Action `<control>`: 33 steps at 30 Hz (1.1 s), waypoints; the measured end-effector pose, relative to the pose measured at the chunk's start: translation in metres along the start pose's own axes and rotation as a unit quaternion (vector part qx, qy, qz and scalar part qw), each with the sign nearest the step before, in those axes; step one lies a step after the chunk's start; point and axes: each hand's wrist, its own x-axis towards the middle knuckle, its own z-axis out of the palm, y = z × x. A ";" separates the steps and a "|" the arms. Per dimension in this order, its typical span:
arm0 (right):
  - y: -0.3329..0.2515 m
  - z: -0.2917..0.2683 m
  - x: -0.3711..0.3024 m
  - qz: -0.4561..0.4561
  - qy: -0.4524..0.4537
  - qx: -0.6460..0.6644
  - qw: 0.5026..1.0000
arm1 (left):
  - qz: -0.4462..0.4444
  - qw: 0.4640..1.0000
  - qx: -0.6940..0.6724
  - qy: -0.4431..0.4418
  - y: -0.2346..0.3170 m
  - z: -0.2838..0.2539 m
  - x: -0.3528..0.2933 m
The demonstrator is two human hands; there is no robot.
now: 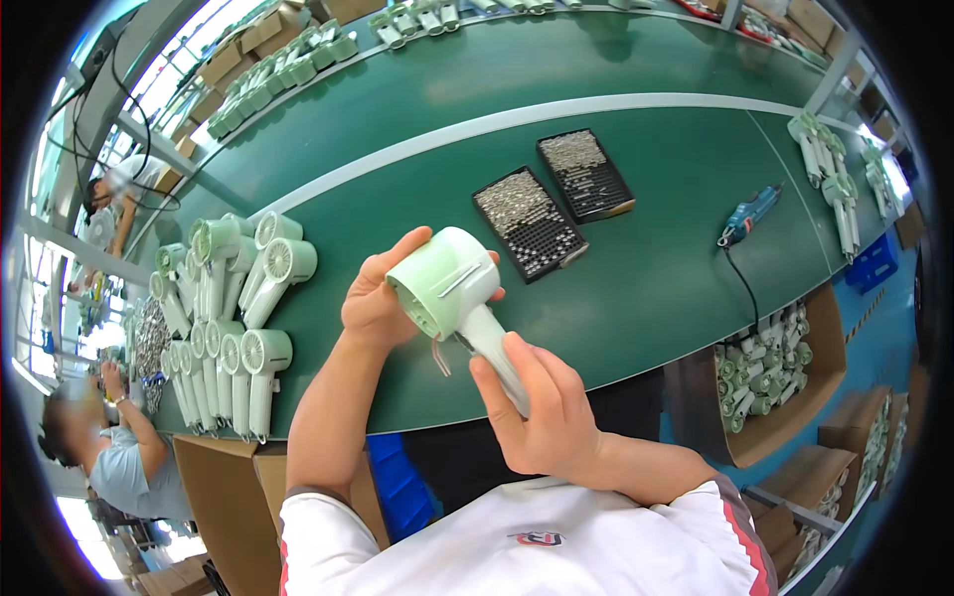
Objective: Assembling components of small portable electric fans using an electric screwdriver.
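Between my hands, above the near edge of the green bench, is a pale green and white handheld fan housing [447,283]. My left hand [383,293] wraps round its round head from the left, with fingertips showing on the far side. My right hand [542,407] grips the white handle, which slants down to the right. Thin wires [441,358] hang out near where head and handle meet. Just beyond the fan lies a black tray [566,260] with rows of small metal parts, and a second black tray [618,207] sits to its right.
Several assembled fans [263,363] lie grouped on the left. A teal electric screwdriver [755,214] with a black cord rests at right. Beyond it are more fan parts [840,189]. A cardboard box [830,372] of fan parts stands below the bench edge. Other people [139,462] work at far left.
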 end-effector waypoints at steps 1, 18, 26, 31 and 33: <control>0.004 -0.001 0.001 0.003 -0.004 0.008 1.000 | 0.012 0.999 -0.036 0.024 -0.005 0.005 0.006; 0.514 -0.087 -0.016 0.366 -0.117 -0.193 0.903 | 0.022 0.921 0.282 0.266 -0.012 0.001 -0.001; 0.619 -0.094 -0.090 0.425 -0.090 -0.215 0.875 | 0.014 0.894 0.348 0.282 -0.011 -0.014 -0.010; 0.655 -0.066 -0.119 0.476 -0.221 -0.310 0.793 | -0.025 0.877 0.414 0.243 -0.013 -0.003 0.004; 0.732 -0.154 -0.184 0.431 -0.248 -0.391 0.775 | -0.047 0.888 0.414 0.196 -0.021 -0.017 0.023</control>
